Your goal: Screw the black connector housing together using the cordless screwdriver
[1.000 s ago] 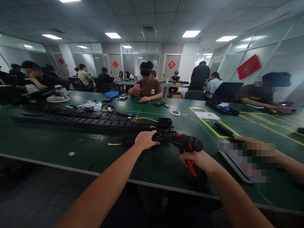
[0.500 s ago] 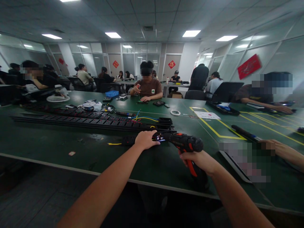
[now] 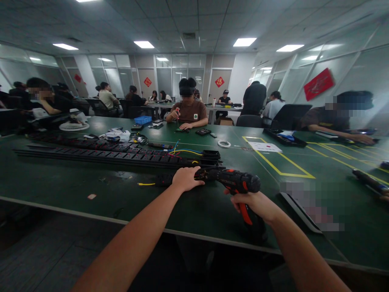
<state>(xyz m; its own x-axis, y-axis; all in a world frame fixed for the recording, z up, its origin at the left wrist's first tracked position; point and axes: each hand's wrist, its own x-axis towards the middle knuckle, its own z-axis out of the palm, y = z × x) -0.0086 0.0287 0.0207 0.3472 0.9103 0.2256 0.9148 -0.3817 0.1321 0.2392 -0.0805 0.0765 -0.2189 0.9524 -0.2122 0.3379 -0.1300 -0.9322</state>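
Note:
My right hand (image 3: 255,203) is wrapped around the grip of a black and orange cordless drill (image 3: 234,179). The drill lies level, its nose pointing left toward my other hand. My left hand (image 3: 187,179) is closed over a black housing piece (image 3: 164,180) at the near side of the long strips. Much of this piece is hidden by my fingers, and a yellow wire (image 3: 146,184) sticks out of its left end. The drill's tip meets the piece beside my left thumb; whether it touches a screw cannot be made out.
Long black socket strips (image 3: 100,157) lie across the green table (image 3: 73,182) just beyond my hands. Loose blue and yellow wires (image 3: 185,151) rest on their right end. Farther off are a tape roll (image 3: 224,144), a blue basket (image 3: 143,120) and several people working.
The drill's nose has shifted very slightly, while both my hands stay nearly in place. At the right, a co-worker's hand with a dark tool has moved away toward the frame edge.

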